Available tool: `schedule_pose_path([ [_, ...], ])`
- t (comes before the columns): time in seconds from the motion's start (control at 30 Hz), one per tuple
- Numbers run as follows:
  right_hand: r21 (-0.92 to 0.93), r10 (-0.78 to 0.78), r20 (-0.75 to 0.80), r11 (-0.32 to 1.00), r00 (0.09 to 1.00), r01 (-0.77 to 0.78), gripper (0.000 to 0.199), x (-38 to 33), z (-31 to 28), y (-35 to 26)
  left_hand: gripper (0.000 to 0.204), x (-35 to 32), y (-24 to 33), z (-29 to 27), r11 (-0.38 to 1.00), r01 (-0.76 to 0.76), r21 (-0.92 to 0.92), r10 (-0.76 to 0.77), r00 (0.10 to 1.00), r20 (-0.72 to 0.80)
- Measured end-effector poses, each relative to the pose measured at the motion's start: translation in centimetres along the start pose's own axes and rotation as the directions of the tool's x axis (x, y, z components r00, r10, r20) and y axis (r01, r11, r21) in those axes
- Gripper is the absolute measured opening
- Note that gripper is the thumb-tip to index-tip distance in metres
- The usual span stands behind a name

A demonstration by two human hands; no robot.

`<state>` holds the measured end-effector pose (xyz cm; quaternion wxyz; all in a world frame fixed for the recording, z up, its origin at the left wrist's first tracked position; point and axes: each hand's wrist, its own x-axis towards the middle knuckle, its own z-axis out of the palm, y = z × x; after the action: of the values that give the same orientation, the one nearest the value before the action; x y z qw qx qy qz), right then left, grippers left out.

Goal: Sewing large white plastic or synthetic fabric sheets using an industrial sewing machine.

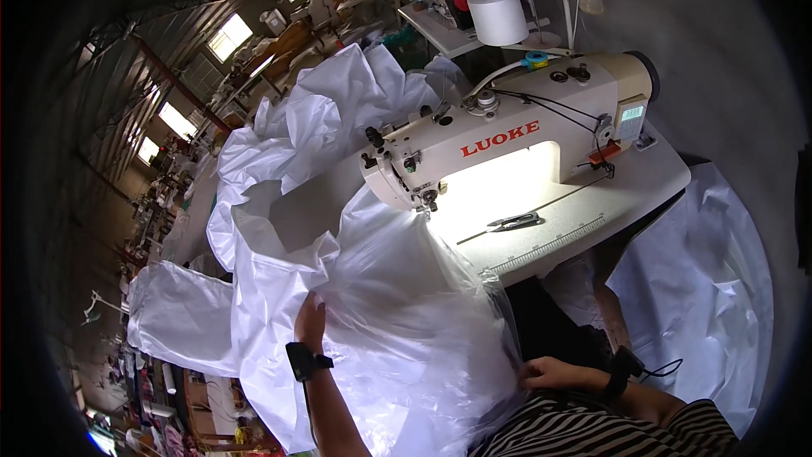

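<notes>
White, slightly shiny sheeting (406, 330) spreads over my lap and up to the needle area of a white sewing machine (524, 127). On its left part, my left hand (311, 322) grips a fold; some of its fingers are hidden in the material. Low and to the right, the fingers of my right hand (550, 372) are closed on the sheeting's right edge, near my body. The sheeting runs beneath the machine's head, where a lamp lights the bed. Thread snips (514, 222) lie on the bed, apart from both hands.
A large white thread cone (497, 17) stands behind the machine. More white sheeting (338, 101) is heaped beyond the machine at the left, and another white piece (702, 288) hangs at the right. A small control panel (630, 118) sits on the machine's right end.
</notes>
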<state>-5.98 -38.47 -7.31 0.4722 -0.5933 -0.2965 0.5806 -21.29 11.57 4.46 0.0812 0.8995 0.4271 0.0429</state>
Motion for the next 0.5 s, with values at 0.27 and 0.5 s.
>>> schedule_pose_path([
  [0.27,-0.620,-0.539,0.295,0.520,0.789,0.588,0.030,-1.8,1.3,-4.8,0.070,-25.3,20.1,0.0,0.688,-0.671,-0.276,0.716,0.688,0.115],
  [0.5,-0.143,-0.178,0.917,0.687,0.357,0.712,0.029,0.0,9.3,-8.2,0.038,-29.0,2.2,-0.1,0.846,0.218,0.486,-0.311,0.943,0.119],
])
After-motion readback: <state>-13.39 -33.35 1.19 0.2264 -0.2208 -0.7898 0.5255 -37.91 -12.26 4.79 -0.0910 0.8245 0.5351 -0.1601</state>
